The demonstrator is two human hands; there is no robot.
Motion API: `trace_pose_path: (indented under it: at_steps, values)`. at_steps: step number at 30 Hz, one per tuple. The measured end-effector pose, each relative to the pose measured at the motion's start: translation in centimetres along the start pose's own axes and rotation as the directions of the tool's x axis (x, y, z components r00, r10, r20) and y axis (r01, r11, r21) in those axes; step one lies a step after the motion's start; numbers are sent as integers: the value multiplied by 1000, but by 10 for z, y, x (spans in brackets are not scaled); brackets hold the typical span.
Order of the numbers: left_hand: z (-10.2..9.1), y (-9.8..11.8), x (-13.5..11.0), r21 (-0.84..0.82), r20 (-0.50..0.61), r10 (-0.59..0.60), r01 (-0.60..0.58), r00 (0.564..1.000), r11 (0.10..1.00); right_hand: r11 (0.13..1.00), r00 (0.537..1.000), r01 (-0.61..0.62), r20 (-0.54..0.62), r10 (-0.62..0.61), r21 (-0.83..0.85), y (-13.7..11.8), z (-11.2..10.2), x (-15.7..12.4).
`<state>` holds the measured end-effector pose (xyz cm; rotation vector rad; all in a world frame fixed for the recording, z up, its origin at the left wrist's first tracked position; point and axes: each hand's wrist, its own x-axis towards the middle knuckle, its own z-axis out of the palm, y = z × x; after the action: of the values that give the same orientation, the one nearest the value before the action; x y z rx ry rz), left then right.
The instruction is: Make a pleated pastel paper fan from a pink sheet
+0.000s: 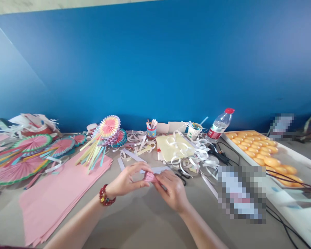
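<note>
A small piece of pink pleated paper [149,177] is between my two hands, over the grey table. My right hand [172,188] pinches its right end with bent fingers. My left hand [129,180], with a red bead bracelet at the wrist, curls its fingers and thumb around the left end. Behind the hands lie pale lilac paper strips [158,170]. Black-handled scissors [182,175], partly covered, rest just past my right hand. To the left is a stack of pink paper sheets [57,197].
Folded paper rosettes with streamers [109,128] stand on the left, near other pinwheel rosettes [26,169]. Curled white strips [197,152], a yellow sheet [172,147], a pen cup [151,132] and a water bottle [219,126] are behind. Cables and an orange-bubbled panel [264,148] lie right.
</note>
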<state>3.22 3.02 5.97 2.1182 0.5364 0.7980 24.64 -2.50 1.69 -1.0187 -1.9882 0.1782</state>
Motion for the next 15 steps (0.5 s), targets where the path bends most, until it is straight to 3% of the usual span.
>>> trace_pose_path:
  at_steps: [4,9,15]
  values:
    - [-1,4,-5,86,10,41,-42,999,995,999,996,20,90,-24,42,3,3,-1]
    - [5,-3,-13,35,-49,119,-118,992,992,992,984,64,159,-81,111,2,4,1]
    - [9,-11,-17,-11,-74,123,-125,990,992,991,969,86,221,-107,104,-1,0,4]
